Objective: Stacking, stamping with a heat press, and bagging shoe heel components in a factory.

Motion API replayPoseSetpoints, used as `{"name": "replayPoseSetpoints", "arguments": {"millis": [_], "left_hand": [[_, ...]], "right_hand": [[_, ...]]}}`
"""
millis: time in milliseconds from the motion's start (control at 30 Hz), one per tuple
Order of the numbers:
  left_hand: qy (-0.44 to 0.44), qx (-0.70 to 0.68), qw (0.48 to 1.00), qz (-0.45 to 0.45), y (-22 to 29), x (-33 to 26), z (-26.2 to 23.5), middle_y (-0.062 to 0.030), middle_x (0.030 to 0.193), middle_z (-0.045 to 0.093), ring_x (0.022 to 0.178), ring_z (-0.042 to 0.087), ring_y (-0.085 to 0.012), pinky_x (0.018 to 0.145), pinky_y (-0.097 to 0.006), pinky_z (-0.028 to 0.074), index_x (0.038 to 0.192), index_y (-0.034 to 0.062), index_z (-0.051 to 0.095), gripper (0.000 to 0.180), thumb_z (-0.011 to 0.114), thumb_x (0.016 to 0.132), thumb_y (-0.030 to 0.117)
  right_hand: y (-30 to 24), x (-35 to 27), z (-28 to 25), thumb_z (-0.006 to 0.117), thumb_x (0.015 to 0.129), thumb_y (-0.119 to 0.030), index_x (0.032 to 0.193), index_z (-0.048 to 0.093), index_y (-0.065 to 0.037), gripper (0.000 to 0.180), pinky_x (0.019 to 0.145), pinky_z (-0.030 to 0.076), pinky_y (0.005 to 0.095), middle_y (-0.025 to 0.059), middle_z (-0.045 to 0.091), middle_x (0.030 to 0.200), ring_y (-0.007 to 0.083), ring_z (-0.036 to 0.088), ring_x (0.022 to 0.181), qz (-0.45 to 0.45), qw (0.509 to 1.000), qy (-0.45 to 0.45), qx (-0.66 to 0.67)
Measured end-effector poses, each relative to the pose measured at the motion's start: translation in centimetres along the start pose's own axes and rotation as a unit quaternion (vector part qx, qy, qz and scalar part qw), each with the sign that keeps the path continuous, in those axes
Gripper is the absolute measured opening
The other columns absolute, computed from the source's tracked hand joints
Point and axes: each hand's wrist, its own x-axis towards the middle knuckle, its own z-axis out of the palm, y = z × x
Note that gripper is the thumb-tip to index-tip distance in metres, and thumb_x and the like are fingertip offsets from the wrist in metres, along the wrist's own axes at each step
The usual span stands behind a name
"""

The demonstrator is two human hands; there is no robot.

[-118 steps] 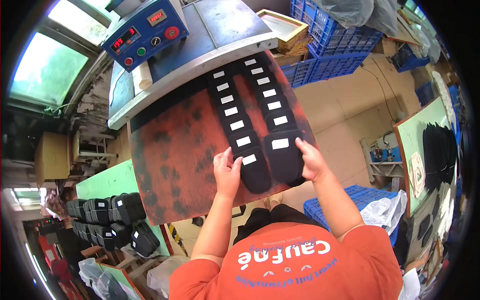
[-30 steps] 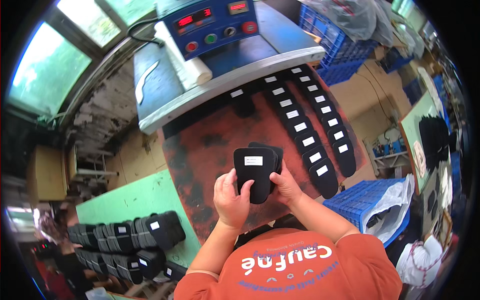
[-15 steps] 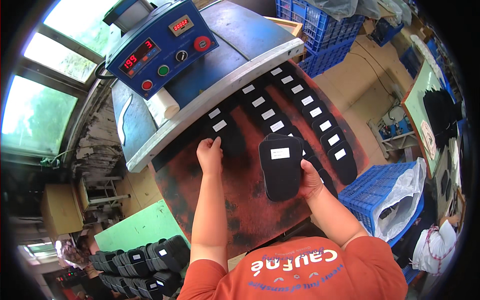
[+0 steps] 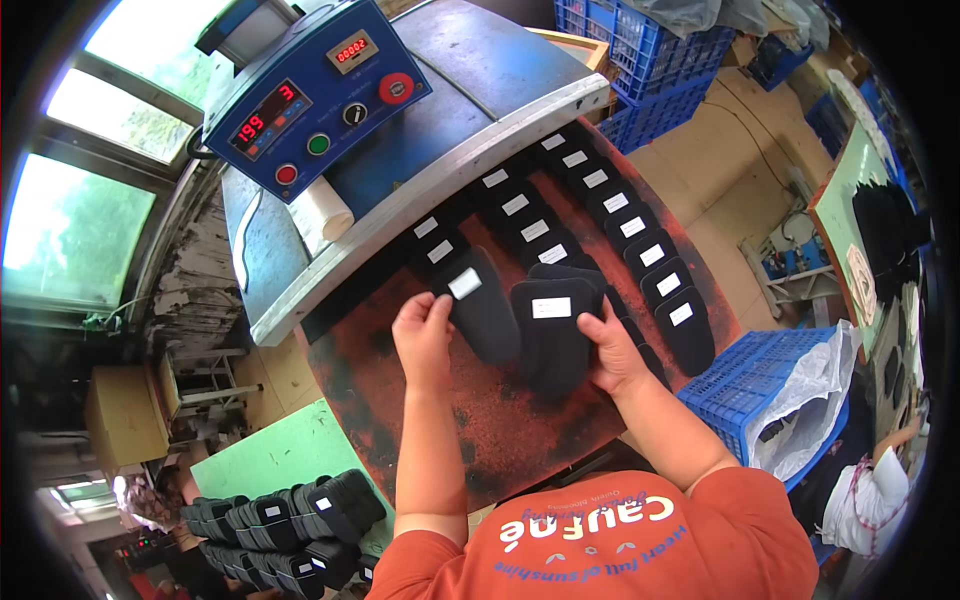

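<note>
- Head view: the left hand [image 4: 424, 335] pinches a single black pad [image 4: 490, 322] by its left edge, thumb and fingertips together close to the labelled end.
- This pad is long and round-ended. Its long axis slants from upper left to lower right: the end with the white label [image 4: 465, 283] points toward the machine, the plain end back toward the person.
- The right hand [image 4: 612, 350] grips a stack of pads [image 4: 555, 345] along its right edge, thumb on top; the other fingers are mostly hidden underneath.
- The stack's long axis runs nearly straight up and down the view, its labelled end away from the person. The pads beneath fan out a little past that end, and the near end is blurred.
- Both held items are over the red tabletop [image 4: 430, 430], side by side; whether their edges touch cannot be told.
- Beyond the single pad lies a short left row [image 4: 433, 240] of overlapping pads; a middle row [image 4: 525, 218] runs partly behind the stack, and a longer right row [image 4: 642, 238] lies farther right. Their labelled ends also point toward the machine side.
- At the far side, a blue control box [image 4: 318, 100] and a white roll [image 4: 322, 212] stand on a pale-edged platform [image 4: 430, 188].
</note>
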Motion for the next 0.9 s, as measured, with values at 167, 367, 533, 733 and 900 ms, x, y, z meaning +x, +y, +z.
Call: {"name": "replayPoseSetpoints", "arguments": {"millis": [167, 367, 533, 733, 900], "left_hand": [[0.021, 0.283, 0.957, -0.065, -1.3, 4.4, -0.3, -0.0075, 0.075, 0.064, 0.061, 0.058, -0.0091, 0.056, -0.025, 0.048, 0.101, -0.0073, 0.066, 0.026, 0.072, 0.087, 0.013], [-0.126, 0.077, 0.989, -0.013, -0.2, -3.8, 1.4, -0.0039, 0.087, 0.068, 0.076, 0.061, -0.0075, 0.067, -0.023, 0.050, 0.105, -0.0039, 0.067, 0.022, 0.072, 0.087, 0.009], [-0.010, 0.017, 0.998, -0.063, -2.6, -1.8, 0.1, -0.0019, 0.082, 0.066, 0.057, 0.053, -0.0055, 0.049, -0.021, 0.042, 0.104, -0.0018, 0.065, 0.016, 0.068, 0.089, 0.003], [0.034, 0.277, 0.950, 0.143, -3.6, -2.2, 0.5, -0.0046, 0.086, 0.068, 0.067, 0.060, -0.0093, 0.061, -0.023, 0.050, 0.114, -0.0033, 0.064, 0.031, 0.073, 0.087, 0.008], [-0.079, 0.096, 0.991, 0.045, -1.4, -8.7, 2.4, -0.0037, 0.083, 0.068, 0.074, 0.064, -0.0119, 0.069, -0.025, 0.052, 0.101, -0.0012, 0.069, 0.016, 0.072, 0.086, 0.001]], "right_hand": [[-1.4, -0.3, -1.4, 0.068, 0.086, -0.012, 0.136, 0.047, -0.011, 0.053, 0.104, 0.047, 0.0423, 0.0092, 0.056, 0.129, 0.0251, 0.056, 0.120, 0.035, 0.994, -0.079, 0.067], [0.7, -0.5, -1.0, 0.072, 0.085, -0.006, 0.139, 0.041, -0.010, 0.062, 0.104, 0.046, 0.0407, 0.0081, 0.054, 0.129, 0.0226, 0.053, 0.121, 0.016, 0.999, 0.037, -0.007], [-1.7, -0.8, -2.4, 0.067, 0.088, -0.011, 0.139, 0.043, -0.013, 0.057, 0.105, 0.044, 0.0421, 0.0079, 0.054, 0.132, 0.0245, 0.053, 0.123, 0.017, 0.997, -0.049, 0.060], [-1.7, -1.5, -2.7, 0.066, 0.087, -0.007, 0.138, 0.044, -0.010, 0.055, 0.101, 0.049, 0.0422, 0.0107, 0.056, 0.129, 0.0259, 0.057, 0.118, 0.023, 0.999, 0.010, 0.025], [0.5, -2.1, -2.1, 0.079, 0.080, -0.007, 0.139, 0.042, -0.009, 0.069, 0.103, 0.047, 0.0384, 0.0088, 0.056, 0.128, 0.0221, 0.056, 0.118, 0.032, 0.999, 0.021, -0.032]]}}
